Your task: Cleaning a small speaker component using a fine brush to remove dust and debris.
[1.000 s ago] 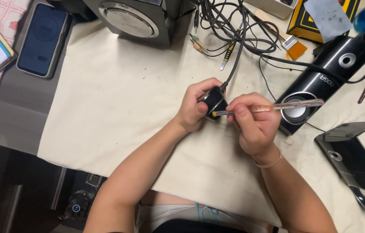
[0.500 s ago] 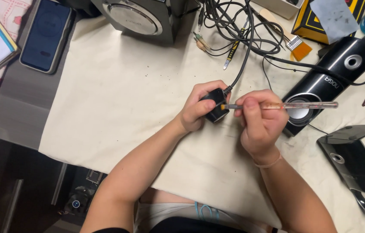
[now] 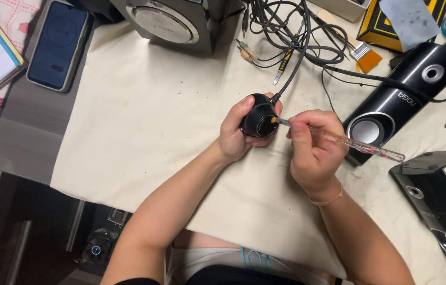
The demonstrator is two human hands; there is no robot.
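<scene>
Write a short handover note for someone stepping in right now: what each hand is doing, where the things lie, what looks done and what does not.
Left hand: grips the round black wired control, its face turned towards the tool.
Right hand: holds a clear-handled screwdriver, tip at the control's orange spot.
Around: cream cloth, black speaker lying to the right, cable tangle above, phone far left.
Done: tool is at the control.
Left: control casing looks unopened.

Glossy black plastic speaker (image 3: 403, 100); matt cream cloth (image 3: 144, 121).
</scene>
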